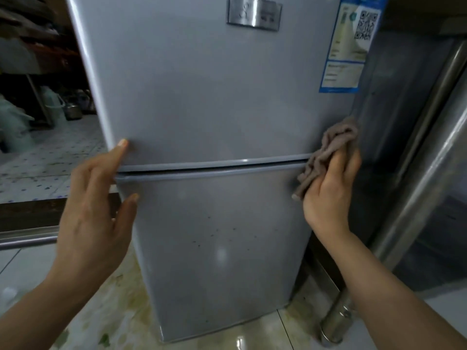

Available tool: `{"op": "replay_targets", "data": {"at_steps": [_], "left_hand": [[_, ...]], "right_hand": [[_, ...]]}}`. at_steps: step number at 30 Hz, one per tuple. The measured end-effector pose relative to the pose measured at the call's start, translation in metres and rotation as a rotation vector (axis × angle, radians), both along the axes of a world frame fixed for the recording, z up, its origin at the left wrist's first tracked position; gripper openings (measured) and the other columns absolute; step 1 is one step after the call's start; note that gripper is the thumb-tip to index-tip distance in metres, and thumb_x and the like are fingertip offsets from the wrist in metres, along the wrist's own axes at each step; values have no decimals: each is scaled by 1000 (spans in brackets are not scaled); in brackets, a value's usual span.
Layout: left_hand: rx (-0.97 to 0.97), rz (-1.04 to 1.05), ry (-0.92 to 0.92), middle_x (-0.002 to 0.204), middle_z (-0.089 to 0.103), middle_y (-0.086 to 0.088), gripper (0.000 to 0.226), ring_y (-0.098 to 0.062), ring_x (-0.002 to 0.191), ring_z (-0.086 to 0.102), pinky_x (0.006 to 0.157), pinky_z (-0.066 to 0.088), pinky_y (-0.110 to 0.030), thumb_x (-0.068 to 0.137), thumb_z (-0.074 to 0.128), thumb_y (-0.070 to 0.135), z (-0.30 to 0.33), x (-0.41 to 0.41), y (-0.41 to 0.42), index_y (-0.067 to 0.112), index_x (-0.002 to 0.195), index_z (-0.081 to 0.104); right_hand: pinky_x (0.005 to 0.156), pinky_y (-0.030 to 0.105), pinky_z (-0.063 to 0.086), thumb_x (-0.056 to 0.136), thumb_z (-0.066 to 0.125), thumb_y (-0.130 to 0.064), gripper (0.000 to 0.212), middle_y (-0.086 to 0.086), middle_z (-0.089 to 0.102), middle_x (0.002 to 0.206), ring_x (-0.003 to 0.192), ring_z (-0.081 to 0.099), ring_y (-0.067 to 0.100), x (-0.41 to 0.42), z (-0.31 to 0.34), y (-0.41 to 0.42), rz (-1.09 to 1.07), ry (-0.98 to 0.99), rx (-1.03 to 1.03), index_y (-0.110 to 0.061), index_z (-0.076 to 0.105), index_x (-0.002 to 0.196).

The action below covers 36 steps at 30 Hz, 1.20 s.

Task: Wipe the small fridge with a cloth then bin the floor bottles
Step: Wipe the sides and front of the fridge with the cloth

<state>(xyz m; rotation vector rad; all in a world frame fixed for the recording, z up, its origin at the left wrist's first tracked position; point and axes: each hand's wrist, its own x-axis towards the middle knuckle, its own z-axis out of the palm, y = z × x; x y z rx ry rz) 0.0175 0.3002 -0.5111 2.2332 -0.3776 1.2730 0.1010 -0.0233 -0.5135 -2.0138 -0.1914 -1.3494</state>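
Observation:
The small grey two-door fridge (pixel 202 109) fills the middle of the head view, with small dark specks on its lower door. My right hand (pixel 331 193) grips a bunched brown cloth (pixel 331 150) against the fridge's right edge, at the seam between the two doors. My left hand (pixel 93 210) rests with straight fingers on the fridge's left edge at the same seam, the thumb on the lower door. No bottles are in view.
A blue energy label (pixel 351 44) and a metal badge (pixel 254 12) sit on the upper door. A stainless steel cabinet (pixel 417 147) stands close on the right, with its metal foot (pixel 338 322) on the stained tile floor (pixel 121 311). A step and shelving lie at the left.

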Motion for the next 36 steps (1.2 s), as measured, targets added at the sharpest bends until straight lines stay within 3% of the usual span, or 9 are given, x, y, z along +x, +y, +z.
{"op": "replay_targets", "data": {"at_steps": [3, 5, 8, 12, 21, 26, 29, 33, 36], "left_hand": [[-212, 22, 71, 135, 42, -3, 73, -21, 100, 55, 81, 52, -46, 83, 51, 27, -27, 8, 5, 33, 147, 16], [-241, 83, 108, 126, 48, -7, 56, -24, 99, 56, 83, 50, -50, 88, 47, 37, -43, 8, 3, 39, 140, 26], [-227, 142, 176, 116, 53, -5, 34, -24, 98, 55, 77, 50, -46, 86, 37, 49, -50, 3, -5, 51, 120, 34], [-272, 116, 224, 113, 54, -10, 39, -27, 97, 56, 76, 50, -49, 86, 37, 48, -46, 0, -10, 27, 118, 40], [-266, 114, 207, 107, 52, -13, 31, -25, 92, 53, 75, 47, -47, 87, 38, 43, -43, -4, -13, 24, 112, 38], [-294, 97, 227, 107, 51, -10, 24, -23, 94, 52, 79, 48, -49, 88, 41, 38, -42, -5, -15, 26, 109, 39], [-318, 50, 249, 106, 53, -7, 14, -22, 93, 54, 79, 49, -47, 94, 47, 31, -38, -9, -15, 30, 106, 40], [-296, 13, 272, 105, 56, -3, 18, -19, 93, 56, 73, 50, -36, 92, 48, 29, -35, -18, -13, 33, 108, 42], [-260, 32, 306, 109, 54, -2, 29, -18, 95, 54, 75, 48, -33, 91, 50, 24, -46, -25, -14, 21, 120, 45]], "right_hand": [[116, 45, 25, 96, 40, -6, 57, 21, 20, 152, 141, 27, 31, 5, -7, -1, 44, 14, 90, -7, 20, 149], [118, 38, 20, 96, 40, -9, 58, 21, 22, 153, 141, 25, 30, 2, -24, 1, 85, 67, 171, -2, 16, 148], [119, 44, 14, 94, 46, 2, 67, 28, 16, 152, 143, 18, 37, -8, -65, 7, 79, 169, 162, -8, 3, 144], [119, 47, 11, 94, 43, 5, 66, 31, 8, 153, 145, 12, 36, -21, -95, 14, 79, 295, 172, 5, 2, 145], [116, 48, -1, 98, 26, -31, 58, 31, 8, 153, 142, 5, 47, 0, -25, 47, -161, 39, 117, -6, 16, 150], [107, 64, 7, 92, 36, -42, 69, 20, 9, 152, 135, 5, 50, -34, -119, 88, -138, 173, -291, -28, 2, 150], [95, 68, 7, 82, 50, -41, 78, 19, 3, 153, 129, 7, 52, -43, -152, 91, -122, 185, -462, -29, 8, 146], [107, 61, -5, 88, 40, -50, 75, 11, -6, 156, 138, 1, 47, -33, -109, 79, -62, 48, -528, -37, 0, 150], [116, 51, -8, 93, 38, -51, 70, 5, -4, 156, 141, -1, 43, -19, -60, 90, -55, -85, -527, -37, 1, 150]]}}
